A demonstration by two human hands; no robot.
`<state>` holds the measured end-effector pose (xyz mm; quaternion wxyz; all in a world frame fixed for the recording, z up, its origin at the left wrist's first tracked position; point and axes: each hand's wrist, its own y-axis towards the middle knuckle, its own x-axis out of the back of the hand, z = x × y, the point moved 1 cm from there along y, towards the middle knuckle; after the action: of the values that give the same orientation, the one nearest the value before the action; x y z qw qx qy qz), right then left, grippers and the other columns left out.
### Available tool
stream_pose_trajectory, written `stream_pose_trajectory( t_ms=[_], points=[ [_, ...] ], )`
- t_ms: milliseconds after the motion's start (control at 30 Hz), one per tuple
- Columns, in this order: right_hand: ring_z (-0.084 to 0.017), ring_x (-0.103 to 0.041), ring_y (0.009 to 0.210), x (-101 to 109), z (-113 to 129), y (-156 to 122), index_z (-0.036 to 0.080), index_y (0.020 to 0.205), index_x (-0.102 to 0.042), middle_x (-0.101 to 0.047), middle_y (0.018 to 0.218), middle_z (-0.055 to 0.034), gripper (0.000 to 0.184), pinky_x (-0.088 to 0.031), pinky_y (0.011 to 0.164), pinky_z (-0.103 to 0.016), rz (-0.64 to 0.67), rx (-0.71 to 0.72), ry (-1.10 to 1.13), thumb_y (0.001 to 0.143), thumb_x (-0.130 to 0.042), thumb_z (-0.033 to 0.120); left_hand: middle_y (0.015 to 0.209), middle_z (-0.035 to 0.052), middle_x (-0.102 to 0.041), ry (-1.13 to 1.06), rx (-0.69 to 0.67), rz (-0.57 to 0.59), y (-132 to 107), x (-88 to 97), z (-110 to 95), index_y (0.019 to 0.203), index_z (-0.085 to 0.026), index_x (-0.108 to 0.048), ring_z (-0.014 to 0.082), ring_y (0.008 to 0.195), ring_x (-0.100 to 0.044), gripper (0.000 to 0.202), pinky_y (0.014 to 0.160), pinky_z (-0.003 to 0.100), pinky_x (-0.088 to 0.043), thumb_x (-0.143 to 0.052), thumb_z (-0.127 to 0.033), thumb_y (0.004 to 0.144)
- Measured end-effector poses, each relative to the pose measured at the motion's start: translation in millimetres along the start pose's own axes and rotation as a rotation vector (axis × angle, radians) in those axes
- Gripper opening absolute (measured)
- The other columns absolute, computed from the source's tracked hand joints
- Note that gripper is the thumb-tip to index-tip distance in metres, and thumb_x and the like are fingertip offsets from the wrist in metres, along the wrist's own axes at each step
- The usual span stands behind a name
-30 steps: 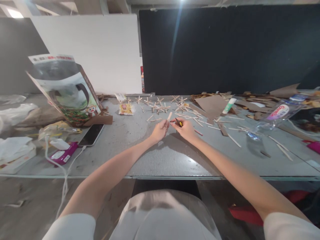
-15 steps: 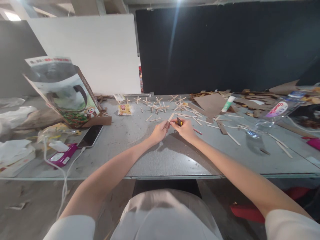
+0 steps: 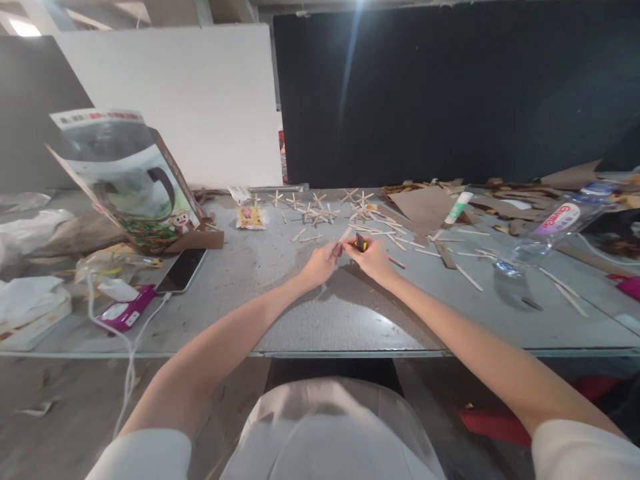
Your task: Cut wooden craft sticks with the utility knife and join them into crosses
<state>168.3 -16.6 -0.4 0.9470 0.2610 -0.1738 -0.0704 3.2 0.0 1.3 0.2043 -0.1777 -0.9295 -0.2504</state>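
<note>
My left hand (image 3: 321,262) is closed on a thin wooden stick (image 3: 345,233), whose pale end sticks out past the fingers. Right against it, my right hand (image 3: 373,259) grips a small black and yellow tool (image 3: 361,243) that looks like a utility knife; its tip is hidden by the fingers. Both hands meet just above the grey table (image 3: 300,327). Beyond them lie several star shapes made of crossed sticks (image 3: 319,213). Loose wooden sticks (image 3: 395,241) are scattered to the right, and a reddish pencil-like rod (image 3: 397,262) lies beside my right hand.
On the left are a printed bag (image 3: 135,193), a phone (image 3: 183,271) on a white cable and a purple tissue pack (image 3: 129,309). A small yellow packet (image 3: 251,218) lies behind. At right are a glue stick (image 3: 457,208), cardboard pieces (image 3: 423,207) and a clear plastic bottle (image 3: 557,220).
Both hands stay together at nearly the same spot, with only slight finger movement around the stick. The whole view has shifted a little.
</note>
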Motion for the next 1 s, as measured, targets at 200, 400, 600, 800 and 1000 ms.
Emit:
stream_pose_trajectory(
  t_ms=[200,400,600,800,1000],
  points=[
    [-0.016,-0.053,0.059,-2.2,-5.3,1.0,0.021,0.07,-0.069,-0.065,0.065,-0.0016,0.024,-0.042,0.059,-0.03,-0.015,-0.037,0.03,0.075,-0.067,0.044,0.062,-0.0064,-0.047,0.127,-0.026,0.035,0.8,0.9,-1.8,0.076,-0.022,-0.047,0.0121,0.058,-0.042,0.022,0.066,0.024,-0.032,-0.045,-0.008,0.094],
    [-0.019,-0.059,0.063,-3.1,-6.8,2.4,0.023,0.068,-0.063,-0.066,0.066,-0.0025,0.023,-0.046,0.062,-0.032,-0.005,-0.041,0.015,0.073,-0.067,0.045,0.066,-0.0042,-0.053,0.147,-0.035,0.05,1.5,0.2,3.1,0.078,-0.021,-0.051,0.0131,0.06,-0.047,0.02,0.066,0.024,-0.034,-0.045,-0.006,0.091],
    [-0.019,-0.058,0.062,-3.6,-6.8,3.7,0.024,0.065,-0.058,-0.065,0.063,-0.0014,0.026,-0.047,0.063,-0.032,-0.017,-0.066,-0.009,0.072,-0.067,0.047,0.075,0.0004,-0.062,0.286,-0.05,0.086,1.8,-0.4,7.5,0.09,-0.019,-0.058,0.0154,0.066,-0.057,0.019,0.068,0.025,-0.039,-0.043,-0.007,0.094],
    [-0.019,-0.057,0.061,-3.1,-5.8,3.8,0.024,0.063,-0.056,-0.062,0.061,-0.0009,0.023,-0.047,0.063,-0.032,-0.02,-0.087,-0.026,0.069,-0.065,0.044,0.081,0.0041,-0.067,0.385,-0.043,0.121,-1.3,-0.7,5.5,0.104,-0.018,-0.061,0.0176,0.069,-0.061,0.024,0.068,0.027,-0.043,-0.038,-0.015,0.102],
    [-0.018,-0.054,0.06,-3.4,-5.1,4.1,0.025,0.062,-0.053,-0.06,0.059,-0.0001,0.02,-0.044,0.061,-0.031,-0.017,-0.096,-0.027,0.067,-0.062,0.043,0.084,0.0076,-0.07,0.453,-0.015,0.135,-3.7,-1.1,0.4,0.111,-0.017,-0.062,0.0216,0.073,-0.067,0.028,0.07,0.03,-0.045,-0.035,-0.02,0.106]
  ],
)
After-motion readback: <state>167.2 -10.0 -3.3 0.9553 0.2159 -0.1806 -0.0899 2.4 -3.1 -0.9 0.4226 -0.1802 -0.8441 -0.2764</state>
